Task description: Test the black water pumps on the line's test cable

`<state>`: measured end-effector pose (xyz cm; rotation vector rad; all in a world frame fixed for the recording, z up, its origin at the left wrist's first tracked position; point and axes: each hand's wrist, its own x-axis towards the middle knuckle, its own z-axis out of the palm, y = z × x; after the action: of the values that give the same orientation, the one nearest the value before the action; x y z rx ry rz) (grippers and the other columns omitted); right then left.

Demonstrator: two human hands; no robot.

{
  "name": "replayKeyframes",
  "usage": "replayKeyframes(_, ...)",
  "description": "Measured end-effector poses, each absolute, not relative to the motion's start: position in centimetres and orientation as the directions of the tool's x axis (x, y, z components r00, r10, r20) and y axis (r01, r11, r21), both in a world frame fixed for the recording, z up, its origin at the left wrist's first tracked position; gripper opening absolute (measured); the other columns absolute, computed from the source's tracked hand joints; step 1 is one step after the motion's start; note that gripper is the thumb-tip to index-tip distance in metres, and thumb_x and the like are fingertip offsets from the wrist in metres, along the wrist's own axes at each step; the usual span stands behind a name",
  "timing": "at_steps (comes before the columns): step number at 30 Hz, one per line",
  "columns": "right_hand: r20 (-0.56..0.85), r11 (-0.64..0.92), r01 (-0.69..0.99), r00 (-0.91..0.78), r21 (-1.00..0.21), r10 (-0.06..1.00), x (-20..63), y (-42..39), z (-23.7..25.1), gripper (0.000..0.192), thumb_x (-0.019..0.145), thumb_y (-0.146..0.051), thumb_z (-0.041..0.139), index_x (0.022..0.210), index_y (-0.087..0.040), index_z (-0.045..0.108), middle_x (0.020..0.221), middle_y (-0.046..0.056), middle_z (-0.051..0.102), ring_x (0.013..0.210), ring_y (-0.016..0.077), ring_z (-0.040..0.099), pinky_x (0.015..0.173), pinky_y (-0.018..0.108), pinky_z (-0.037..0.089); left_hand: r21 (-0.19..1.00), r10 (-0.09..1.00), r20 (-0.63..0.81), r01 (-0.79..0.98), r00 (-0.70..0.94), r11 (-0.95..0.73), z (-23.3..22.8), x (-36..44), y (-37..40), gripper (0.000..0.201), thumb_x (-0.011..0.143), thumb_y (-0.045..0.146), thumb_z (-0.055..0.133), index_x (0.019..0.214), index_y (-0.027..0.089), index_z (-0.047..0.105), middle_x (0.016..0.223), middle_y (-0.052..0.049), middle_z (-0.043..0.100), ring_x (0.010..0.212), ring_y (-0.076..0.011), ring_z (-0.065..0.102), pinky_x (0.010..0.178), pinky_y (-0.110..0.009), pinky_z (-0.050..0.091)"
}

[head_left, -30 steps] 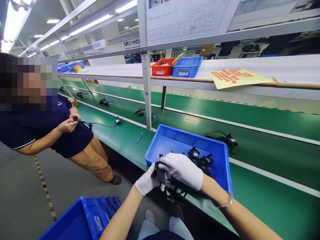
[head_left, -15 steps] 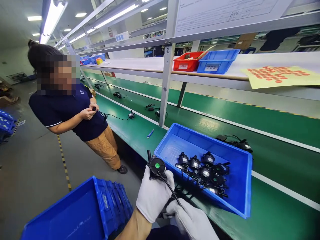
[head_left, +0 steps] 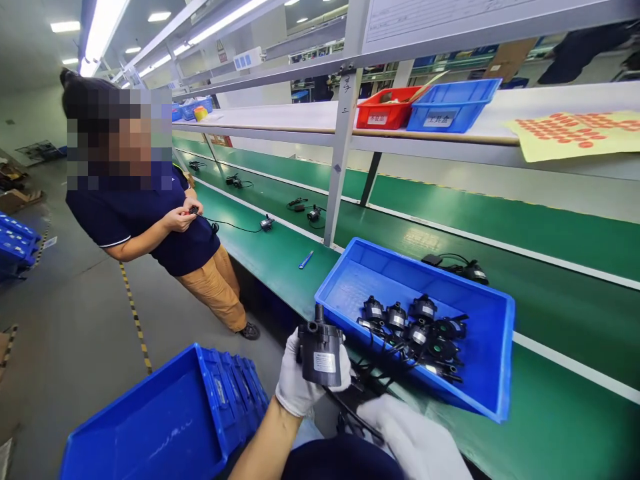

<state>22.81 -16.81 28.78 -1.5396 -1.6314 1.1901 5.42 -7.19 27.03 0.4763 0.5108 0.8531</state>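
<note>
My left hand (head_left: 295, 383), in a white glove, is closed around a small black water pump (head_left: 323, 350). The pump's white label faces me and its spout points up. From its underside a black cable (head_left: 350, 410) runs down towards my right hand (head_left: 413, 433), also gloved. The right hand's fingers are curled around this cable, partly blurred. Beside my hands, a blue bin (head_left: 487, 407) on the green bench holds several similar black pumps (head_left: 396, 317) with tangled cables, some hanging over its near edge.
Stacked blue bins (head_left: 150, 427) stand at lower left. Left along the bench, a co-worker (head_left: 135, 207) holds a cable leading to another pump (head_left: 267, 223). A blue cutter (head_left: 306, 260) lies on the bench. The shelf above carries a red box (head_left: 385, 110) and a blue box (head_left: 453, 107).
My left hand has turned the pump from its round face with the green dot to its labelled side. The right hand has moved slightly right and down along the cable.
</note>
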Motion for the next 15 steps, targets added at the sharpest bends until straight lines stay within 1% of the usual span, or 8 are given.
replayKeyframes(2, -0.187, -0.172, 0.341, -0.010, -0.924, 0.982, 22.7, -16.4, 28.4, 0.043, 0.103, -0.056, 0.033, 0.104, -0.028, 0.066, 0.095, 0.005, 0.071, 0.072, 0.0180, 0.065, 0.063, 0.025, 0.053, 0.788, 0.882, -0.228, -0.454, 0.412, 0.416, 27.4, 4.6, -7.7, 0.073, 0.078, 0.081, 0.056, 0.112, 0.017, 0.066, 0.087, -0.007, 0.064, 0.076, -0.0207, 0.059, 0.072, -0.035, 0.048)
replayKeyframes(4, -0.211, -0.216, 0.216, 0.047, -0.952, 0.976, 22.4, -15.7, 28.2, 0.050, 0.102, -0.062, 0.028, 0.113, -0.026, 0.061, 0.102, 0.009, 0.070, 0.070, 0.0185, 0.065, 0.058, 0.027, 0.053, 0.950, 0.949, -0.087, -0.260, 0.302, 0.170, 27.6, 3.8, -8.4, 0.065, 0.078, 0.069, 0.070, 0.122, 0.022, 0.063, 0.110, -0.008, 0.065, 0.101, -0.0257, 0.060, 0.095, -0.039, 0.046)
replayKeyframes(6, -0.215, -0.219, 0.092, 0.052, -0.971, 0.975, 22.1, -15.1, 28.4, 0.057, 0.100, -0.067, 0.025, 0.106, -0.023, 0.060, 0.095, 0.010, 0.068, 0.068, 0.0193, 0.063, 0.056, 0.028, 0.052, 0.993, 0.959, 0.120, -0.032, 0.257, -0.115, 27.4, 3.2, -9.1, 0.072, 0.073, 0.062, 0.080, 0.130, 0.025, 0.059, 0.120, -0.009, 0.061, 0.111, -0.0289, 0.059, 0.103, -0.041, 0.043)
replayKeyframes(7, -0.206, -0.208, 0.065, 0.045, -0.976, 0.978, 21.9, -14.8, 28.6, 0.059, 0.099, -0.070, 0.025, 0.099, -0.023, 0.059, 0.086, 0.008, 0.065, 0.065, 0.0189, 0.060, 0.055, 0.028, 0.051, 0.972, 0.946, 0.206, 0.058, 0.249, -0.227, 27.1, 2.9, -9.5, 0.079, 0.069, 0.063, 0.083, 0.133, 0.025, 0.057, 0.120, -0.011, 0.060, 0.110, -0.0303, 0.059, 0.103, -0.043, 0.044)
replayKeyframes(8, -0.193, -0.195, 0.055, 0.036, -0.979, 0.981, 21.8, -14.5, 28.9, 0.060, 0.098, -0.072, 0.025, 0.090, -0.022, 0.058, 0.077, 0.006, 0.061, 0.061, 0.0179, 0.056, 0.053, 0.027, 0.048, 0.951, 0.935, 0.257, 0.106, 0.244, -0.289, 26.6, 2.7, -9.8, 0.089, 0.063, 0.065, 0.085, 0.136, 0.025, 0.055, 0.118, -0.011, 0.060, 0.108, -0.0313, 0.060, 0.101, -0.044, 0.045)
replayKeyframes(10, -0.161, -0.162, 0.067, 0.021, -0.985, 0.987, 21.7, -14.3, 29.7, 0.065, 0.096, -0.078, 0.026, 0.078, -0.022, 0.055, 0.064, 0.001, 0.052, 0.053, 0.0151, 0.047, 0.050, 0.026, 0.042, 0.934, 0.932, 0.287, 0.152, 0.222, -0.324, 25.6, 2.3, -10.2, 0.105, 0.054, 0.067, 0.089, 0.141, 0.024, 0.051, 0.115, -0.012, 0.061, 0.104, -0.0326, 0.061, 0.099, -0.046, 0.046)
replayKeyframes(12, -0.124, -0.124, 0.105, 0.006, -0.987, 0.992, 21.8, -14.2, 30.3, 0.070, 0.092, -0.083, 0.024, 0.073, -0.022, 0.053, 0.058, -0.002, 0.046, 0.050, 0.0134, 0.040, 0.049, 0.026, 0.038, 0.938, 0.946, 0.267, 0.174, 0.184, -0.298, 24.6, 2.0, -10.5, 0.115, 0.047, 0.069, 0.090, 0.144, 0.023, 0.047, 0.116, -0.013, 0.061, 0.104, -0.0339, 0.062, 0.100, -0.047, 0.045)
replayKeyframes(15, -0.120, -0.117, 0.142, -0.010, -0.983, 0.993, 22.0, -14.2, 30.6, 0.074, 0.093, -0.083, 0.021, 0.076, -0.021, 0.058, 0.062, 0.000, 0.050, 0.052, 0.0136, 0.041, 0.052, 0.026, 0.037, 0.945, 0.954, 0.242, 0.182, 0.175, -0.273, 23.6, 1.8, -10.6, 0.122, 0.047, 0.072, 0.088, 0.147, 0.022, 0.042, 0.120, -0.015, 0.060, 0.105, -0.0340, 0.062, 0.102, -0.047, 0.044)
